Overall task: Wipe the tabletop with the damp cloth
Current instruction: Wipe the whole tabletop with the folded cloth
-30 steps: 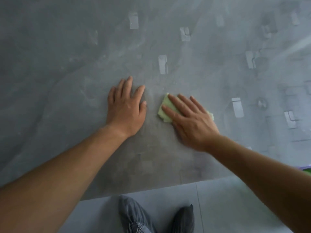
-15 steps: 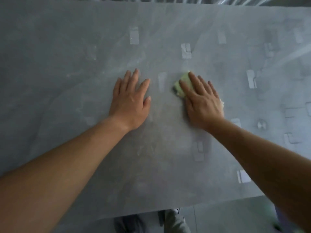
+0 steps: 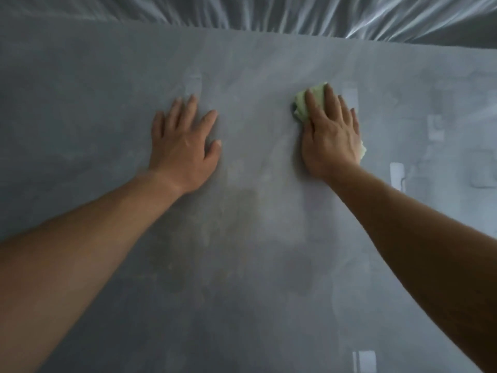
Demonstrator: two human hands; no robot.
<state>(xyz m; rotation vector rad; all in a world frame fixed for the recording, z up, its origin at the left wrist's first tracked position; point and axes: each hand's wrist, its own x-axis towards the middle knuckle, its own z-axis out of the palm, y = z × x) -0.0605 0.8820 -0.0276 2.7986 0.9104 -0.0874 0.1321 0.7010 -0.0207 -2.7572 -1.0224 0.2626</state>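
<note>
A pale green cloth [image 3: 302, 105] lies on the grey tabletop [image 3: 255, 238], mostly hidden under my right hand [image 3: 332, 135]. That hand presses flat on the cloth with straight fingers pointing away from me; green edges stick out past the fingertips and beside the wrist. My left hand [image 3: 184, 145] rests flat on the bare tabletop to the left of the cloth, fingers spread, holding nothing.
The table's far edge [image 3: 242, 29] runs across the top, with pleated pale curtain fabric [image 3: 269, 12] behind it. Faint light reflections [image 3: 397, 175] dot the right side of the glossy surface.
My right hand has pushed the cloth away from me and to the right. The left hand stays planted. The view has tilted up, so the far edge and curtain show and the floor is gone.
</note>
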